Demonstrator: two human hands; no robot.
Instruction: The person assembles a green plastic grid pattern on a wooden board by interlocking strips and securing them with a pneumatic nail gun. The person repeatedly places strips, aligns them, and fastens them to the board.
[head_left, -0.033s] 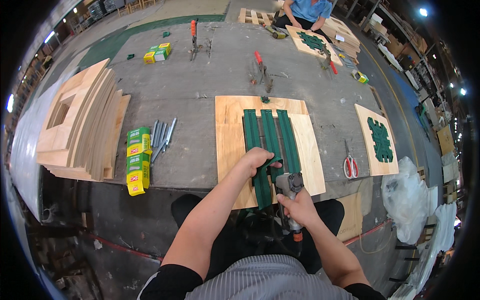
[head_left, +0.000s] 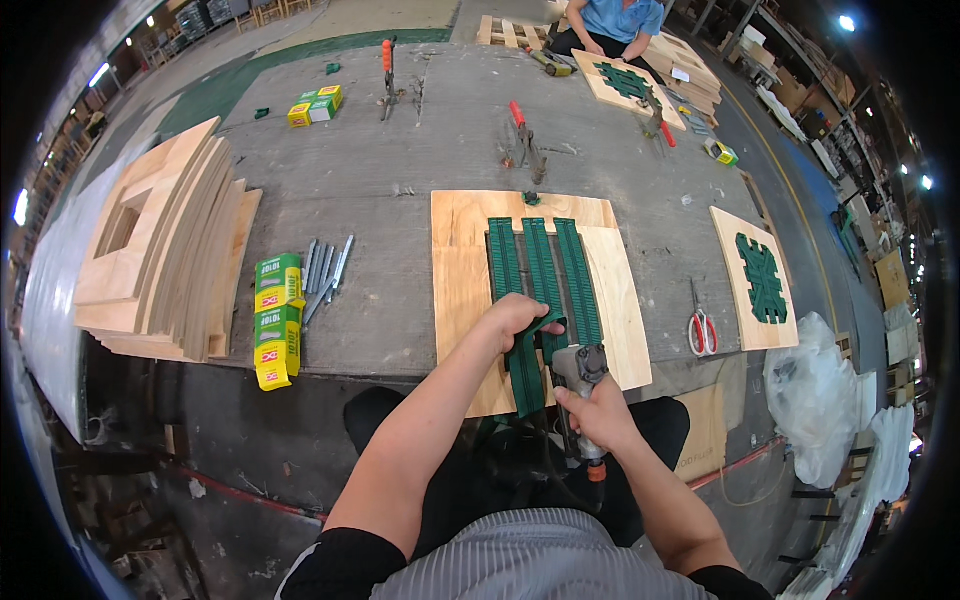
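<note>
A wooden panel [head_left: 615,290] with a cut-out lies on the table in front of me. Three green webbing straps [head_left: 570,265] run lengthwise over its opening. My left hand [head_left: 523,318] is closed on one green strap [head_left: 525,370], pinching a fold of it; the loose end hangs toward me over the panel's near edge. In my right hand [head_left: 600,412] is a grey pneumatic staple gun [head_left: 580,370] with an orange hose fitting. Its head is close to the near ends of the straps, beside my left fingers. Whether its nose touches the wood is hidden.
Stacked wooden panels [head_left: 165,240] stand left, beside green-yellow staple boxes [head_left: 277,340] and loose staple strips [head_left: 325,275]. Red-handled scissors [head_left: 702,333] and a panel with woven straps [head_left: 762,275] lie right. Toggle clamps [head_left: 527,140] stand farther back; a co-worker [head_left: 617,25] sits across.
</note>
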